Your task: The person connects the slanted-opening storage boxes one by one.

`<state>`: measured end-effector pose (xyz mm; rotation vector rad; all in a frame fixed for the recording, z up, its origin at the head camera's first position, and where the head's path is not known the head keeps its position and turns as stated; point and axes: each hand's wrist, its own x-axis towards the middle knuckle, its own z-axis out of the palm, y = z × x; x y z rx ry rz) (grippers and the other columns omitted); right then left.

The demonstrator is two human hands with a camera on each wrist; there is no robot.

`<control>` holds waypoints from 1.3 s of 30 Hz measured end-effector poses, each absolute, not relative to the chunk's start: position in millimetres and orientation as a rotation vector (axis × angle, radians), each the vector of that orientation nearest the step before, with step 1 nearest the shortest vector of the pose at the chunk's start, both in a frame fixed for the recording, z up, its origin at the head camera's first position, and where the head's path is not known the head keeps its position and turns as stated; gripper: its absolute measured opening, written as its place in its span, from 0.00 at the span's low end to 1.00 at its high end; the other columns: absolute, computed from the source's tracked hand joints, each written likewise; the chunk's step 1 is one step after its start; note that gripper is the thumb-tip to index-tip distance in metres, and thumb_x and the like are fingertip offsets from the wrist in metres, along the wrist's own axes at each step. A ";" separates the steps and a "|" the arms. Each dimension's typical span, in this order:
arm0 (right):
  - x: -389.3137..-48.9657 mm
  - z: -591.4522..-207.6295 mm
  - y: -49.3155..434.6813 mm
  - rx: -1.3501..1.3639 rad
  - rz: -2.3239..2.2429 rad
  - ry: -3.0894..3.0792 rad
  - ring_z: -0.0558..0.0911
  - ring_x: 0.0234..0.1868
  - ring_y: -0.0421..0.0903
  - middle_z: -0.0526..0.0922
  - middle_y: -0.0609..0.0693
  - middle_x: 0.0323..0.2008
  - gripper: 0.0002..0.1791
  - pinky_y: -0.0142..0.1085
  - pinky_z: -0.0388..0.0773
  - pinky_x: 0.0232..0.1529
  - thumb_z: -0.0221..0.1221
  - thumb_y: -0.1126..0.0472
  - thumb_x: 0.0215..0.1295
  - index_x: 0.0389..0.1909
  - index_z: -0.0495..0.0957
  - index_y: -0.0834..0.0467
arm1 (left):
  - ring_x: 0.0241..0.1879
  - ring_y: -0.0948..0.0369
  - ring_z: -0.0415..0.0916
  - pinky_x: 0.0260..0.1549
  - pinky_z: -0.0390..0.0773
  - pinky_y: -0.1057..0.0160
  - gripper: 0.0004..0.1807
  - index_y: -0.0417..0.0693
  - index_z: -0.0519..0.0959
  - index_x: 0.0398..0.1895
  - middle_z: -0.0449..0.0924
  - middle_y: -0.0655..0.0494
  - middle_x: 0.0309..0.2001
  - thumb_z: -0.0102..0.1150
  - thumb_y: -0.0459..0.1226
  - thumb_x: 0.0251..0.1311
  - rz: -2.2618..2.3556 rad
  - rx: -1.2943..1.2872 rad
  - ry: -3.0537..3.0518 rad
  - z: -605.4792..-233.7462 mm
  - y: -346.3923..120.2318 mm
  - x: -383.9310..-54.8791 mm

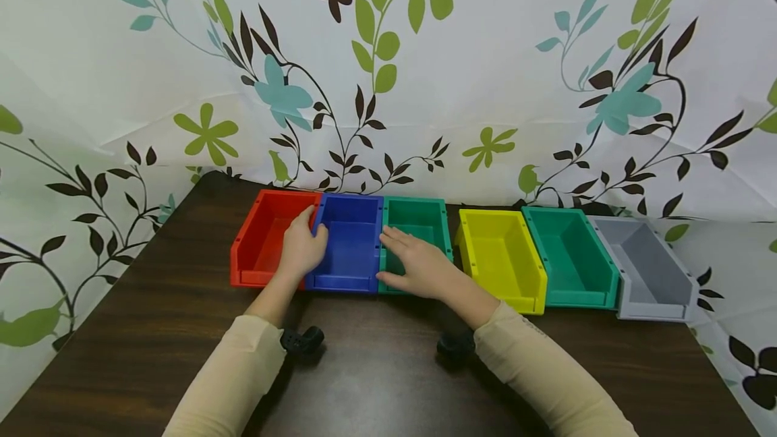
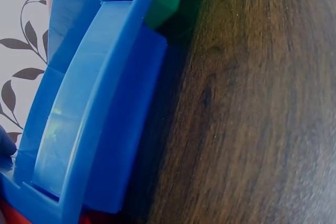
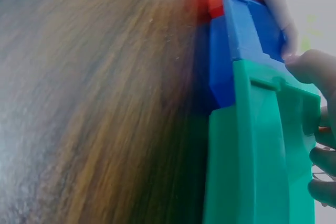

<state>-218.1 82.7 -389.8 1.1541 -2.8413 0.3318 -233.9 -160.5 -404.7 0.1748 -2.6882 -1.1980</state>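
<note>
In the head view my left hand (image 1: pixel 302 247) lies over the wall between the red bin (image 1: pixel 250 255) and the blue bin (image 1: pixel 347 248). Its thumb reaches over the blue bin, while part of the hand overlaps the red one. My right hand (image 1: pixel 419 265) extends over the left green bin (image 1: pixel 421 211), fingers fairly straight, with fingertips and thumb at the rim it shares with the blue bin. From the right wrist, the thumb (image 3: pixel 315 72) shows by that shared rim and the other fingers (image 3: pixel 325 161) lie along the green bin's far side.
Right of these stand a yellow bin (image 1: pixel 500 255), another green bin (image 1: pixel 570 261) and a grey bin (image 1: pixel 652 272), angled and close together. A gap separates the yellow bin from the left green one. All sit on a dark wooden table (image 1: pixel 376 369) before a leaf-patterned cloth (image 1: pixel 425 106).
</note>
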 end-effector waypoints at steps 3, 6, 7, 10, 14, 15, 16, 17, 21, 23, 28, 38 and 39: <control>-219.3 -389.8 85.0 1.145 0.354 -2.852 0.63 0.70 0.49 0.61 0.53 0.71 0.41 0.45 0.65 0.66 0.55 0.37 0.61 0.69 0.63 0.57 | 0.64 0.40 0.63 0.64 0.62 0.43 0.30 0.36 0.59 0.69 0.64 0.35 0.66 0.44 0.38 0.63 -1.207 0.179 -2.684 -405.2 -159.1 -233.9; -219.5 -387.8 86.8 1.146 0.370 -2.860 0.62 0.71 0.50 0.62 0.53 0.70 0.40 0.46 0.65 0.66 0.54 0.37 0.62 0.68 0.63 0.57 | 0.64 0.40 0.63 0.64 0.62 0.43 0.30 0.36 0.60 0.69 0.64 0.35 0.66 0.45 0.38 0.63 -1.218 0.185 -2.676 -405.5 -158.1 -233.8; -219.5 -387.0 87.4 1.145 0.369 -2.864 0.62 0.71 0.50 0.62 0.53 0.70 0.40 0.46 0.65 0.66 0.54 0.37 0.62 0.69 0.63 0.56 | 0.64 0.41 0.63 0.64 0.62 0.43 0.30 0.36 0.60 0.69 0.64 0.35 0.66 0.45 0.38 0.63 -1.221 0.188 -2.672 -405.4 -157.8 -233.8; -218.9 -383.7 89.9 1.132 0.368 -2.871 0.63 0.70 0.50 0.61 0.53 0.70 0.40 0.46 0.64 0.66 0.54 0.37 0.62 0.69 0.63 0.56 | 0.64 0.41 0.63 0.64 0.62 0.43 0.30 0.36 0.60 0.69 0.64 0.36 0.66 0.45 0.38 0.63 -1.227 0.188 -2.663 -404.8 -157.4 -234.0; -217.9 -380.4 94.8 1.100 0.366 -2.867 0.64 0.70 0.51 0.61 0.53 0.70 0.39 0.47 0.64 0.66 0.53 0.37 0.62 0.69 0.63 0.56 | 0.64 0.41 0.63 0.64 0.62 0.43 0.31 0.36 0.60 0.68 0.64 0.35 0.66 0.45 0.38 0.62 -1.229 0.184 -2.655 -404.2 -157.1 -234.8; -217.8 -380.3 96.3 1.092 0.371 -2.864 0.64 0.69 0.51 0.61 0.53 0.70 0.39 0.48 0.64 0.66 0.53 0.37 0.63 0.69 0.63 0.56 | 0.64 0.41 0.63 0.64 0.62 0.43 0.31 0.36 0.60 0.68 0.64 0.35 0.66 0.45 0.38 0.62 -1.228 0.183 -2.655 -404.2 -157.0 -235.0; -217.7 -380.3 97.9 1.083 0.379 -2.863 0.65 0.69 0.52 0.62 0.54 0.70 0.39 0.48 0.64 0.66 0.53 0.37 0.63 0.69 0.63 0.56 | 0.64 0.41 0.63 0.64 0.62 0.43 0.31 0.36 0.60 0.68 0.64 0.35 0.66 0.45 0.38 0.62 -1.228 0.184 -2.654 -404.4 -156.9 -235.3; -217.5 -380.5 99.8 1.073 0.387 -2.861 0.65 0.69 0.52 0.62 0.54 0.70 0.39 0.48 0.64 0.66 0.53 0.37 0.63 0.68 0.63 0.56 | 0.64 0.41 0.63 0.64 0.62 0.43 0.31 0.36 0.60 0.68 0.64 0.35 0.66 0.44 0.38 0.62 -1.228 0.185 -2.655 -404.5 -156.6 -235.5; -215.9 -382.2 109.1 1.031 0.435 -2.860 0.66 0.68 0.53 0.63 0.54 0.70 0.38 0.49 0.64 0.65 0.54 0.38 0.63 0.68 0.64 0.57 | 0.64 0.42 0.64 0.64 0.62 0.43 0.31 0.37 0.61 0.69 0.65 0.37 0.66 0.44 0.38 0.62 -1.243 0.194 -2.653 -405.1 -155.2 -236.4; -214.2 -382.8 114.7 1.007 0.458 -2.861 0.66 0.68 0.53 0.63 0.54 0.70 0.37 0.49 0.65 0.65 0.54 0.39 0.63 0.67 0.65 0.57 | 0.64 0.42 0.64 0.63 0.63 0.43 0.31 0.38 0.61 0.69 0.65 0.38 0.66 0.44 0.39 0.62 -1.255 0.203 -2.650 -405.8 -154.3 -236.6; -209.6 -382.7 130.0 0.939 0.534 -2.836 0.65 0.69 0.53 0.64 0.55 0.69 0.36 0.50 0.65 0.65 0.55 0.41 0.63 0.66 0.66 0.59 | 0.64 0.44 0.65 0.63 0.63 0.44 0.30 0.39 0.62 0.69 0.66 0.40 0.66 0.45 0.39 0.62 -1.291 0.233 -2.619 -407.9 -153.5 -236.2; -198.5 -379.8 164.8 0.742 0.706 -2.814 0.68 0.67 0.56 0.64 0.55 0.69 0.36 0.53 0.67 0.62 0.57 0.43 0.63 0.67 0.65 0.59 | 0.61 0.45 0.68 0.61 0.67 0.45 0.29 0.40 0.65 0.66 0.70 0.41 0.63 0.47 0.38 0.61 -1.351 0.284 -2.523 -411.3 -156.9 -230.3; -197.3 -379.5 169.1 0.715 0.726 -2.824 0.68 0.67 0.56 0.64 0.55 0.69 0.36 0.53 0.67 0.62 0.56 0.43 0.64 0.67 0.64 0.59 | 0.60 0.45 0.69 0.60 0.68 0.46 0.29 0.39 0.66 0.66 0.70 0.40 0.63 0.47 0.38 0.60 -1.349 0.287 -2.511 -412.2 -157.3 -229.5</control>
